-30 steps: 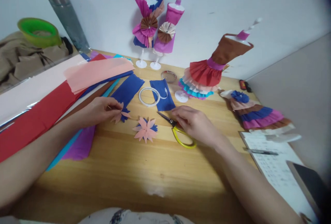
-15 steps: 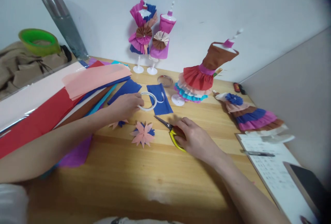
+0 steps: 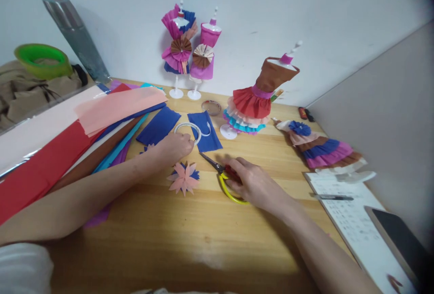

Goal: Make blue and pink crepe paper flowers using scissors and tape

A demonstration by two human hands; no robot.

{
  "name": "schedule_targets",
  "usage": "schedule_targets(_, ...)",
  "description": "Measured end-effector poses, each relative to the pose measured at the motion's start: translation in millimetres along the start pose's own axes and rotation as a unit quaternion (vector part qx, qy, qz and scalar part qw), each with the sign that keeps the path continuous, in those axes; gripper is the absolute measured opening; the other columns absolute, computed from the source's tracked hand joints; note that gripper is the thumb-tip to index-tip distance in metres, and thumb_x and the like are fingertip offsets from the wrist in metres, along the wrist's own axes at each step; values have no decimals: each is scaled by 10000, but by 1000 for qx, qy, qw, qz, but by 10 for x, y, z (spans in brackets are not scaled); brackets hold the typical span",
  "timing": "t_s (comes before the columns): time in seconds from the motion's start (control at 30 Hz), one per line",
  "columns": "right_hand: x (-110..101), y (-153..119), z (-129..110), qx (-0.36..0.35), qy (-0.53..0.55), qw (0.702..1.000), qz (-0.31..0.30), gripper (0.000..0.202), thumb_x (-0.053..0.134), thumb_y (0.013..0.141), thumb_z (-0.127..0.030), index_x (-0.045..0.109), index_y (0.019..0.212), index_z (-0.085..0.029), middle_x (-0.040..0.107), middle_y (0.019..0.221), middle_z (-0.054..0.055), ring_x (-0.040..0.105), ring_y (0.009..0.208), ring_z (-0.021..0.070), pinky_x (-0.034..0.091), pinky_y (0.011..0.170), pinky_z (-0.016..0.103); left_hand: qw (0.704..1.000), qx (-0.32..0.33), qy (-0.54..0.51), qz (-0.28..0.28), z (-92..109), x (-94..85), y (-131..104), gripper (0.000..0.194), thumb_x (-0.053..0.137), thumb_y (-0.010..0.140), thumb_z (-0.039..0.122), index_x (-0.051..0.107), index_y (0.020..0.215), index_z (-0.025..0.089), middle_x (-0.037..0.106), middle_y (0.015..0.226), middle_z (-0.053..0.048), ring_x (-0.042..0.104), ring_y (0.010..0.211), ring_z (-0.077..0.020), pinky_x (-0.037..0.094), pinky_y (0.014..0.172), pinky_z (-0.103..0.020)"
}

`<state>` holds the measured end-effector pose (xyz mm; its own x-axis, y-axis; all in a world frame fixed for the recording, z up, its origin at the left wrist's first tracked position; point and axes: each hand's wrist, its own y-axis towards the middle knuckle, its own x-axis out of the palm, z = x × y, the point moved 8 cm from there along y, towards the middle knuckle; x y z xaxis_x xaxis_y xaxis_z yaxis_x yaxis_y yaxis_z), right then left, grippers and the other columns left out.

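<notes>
My left hand (image 3: 176,148), fingers curled, is at the lower edge of a white tape ring (image 3: 187,126); whether it grips the ring is unclear. A strip of tape curls from the ring over a blue paper piece (image 3: 212,138). Another blue piece (image 3: 158,126) lies to the left. My right hand (image 3: 246,176) is closed around the handles of yellow-and-red scissors (image 3: 233,196), whose blades point up-left. Below my left hand lies a layered pink-and-blue paper flower (image 3: 185,179). Part of a second flower (image 3: 149,149) shows beside my left wrist.
Coloured paper sheets (image 3: 40,163) spread across the left. Dressed mini mannequins (image 3: 203,54) stand at the back, with a ruffled one (image 3: 252,101) right of them. Another dress (image 3: 325,149) lies at the right, above a notebook (image 3: 339,212) with a pen. A bottle (image 3: 77,36) stands back left.
My left hand has moved down from the ring's left side to its lower edge. My right hand still holds the scissors. The whole view has shifted slightly.
</notes>
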<state>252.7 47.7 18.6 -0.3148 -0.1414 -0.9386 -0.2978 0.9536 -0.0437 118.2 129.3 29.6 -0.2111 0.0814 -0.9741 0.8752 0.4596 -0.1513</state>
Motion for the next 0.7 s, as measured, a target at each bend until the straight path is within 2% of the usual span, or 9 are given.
schedule_targets(0.17,-57,8,76,24,62,997,34,296,542,830,-176,608,1118,-175,645,872,69,616,699,177,495,645,298,999,20,26,14,57,91,10,229,496,771,-26,655,904,70,683,866,-181,695,814,-268,501,599,-304)
schedule_targets(0.3,-59,34,185,38,228,970,72,206,558,867,-292,603,1037,-184,630,852,54,587,702,160,483,633,286,998,32,32,34,64,120,22,215,455,822,-6,647,879,70,683,846,-193,700,814,-284,521,611,-324)
schedule_targets(0.4,-6,49,277,75,393,914,61,316,629,840,-398,596,1069,-182,636,867,50,576,679,139,467,585,262,999,7,11,36,-14,101,15,205,469,820,6,631,922,80,687,870,-185,699,825,-264,522,629,-306)
schedule_targets(0.5,108,45,301,120,540,833,6,509,738,761,-448,577,1163,-181,675,873,63,560,606,113,424,511,236,997,-41,-39,43,-142,71,1,221,474,826,37,600,998,92,692,879,-151,694,814,-238,492,618,-276)
schedule_targets(0.57,181,38,270,136,601,787,-35,589,802,700,-453,589,1178,-183,694,864,70,554,574,102,402,485,225,992,-87,-76,51,-251,69,-14,191,442,864,85,593,979,107,691,830,-125,686,763,-227,455,590,-267)
schedule_targets(0.7,244,42,144,96,656,745,-73,616,905,564,-381,659,1101,-204,668,808,21,523,544,75,344,431,188,969,-156,-161,104,-468,60,-64,157,429,870,145,579,825,157,626,662,-48,623,639,-191,366,562,-261)
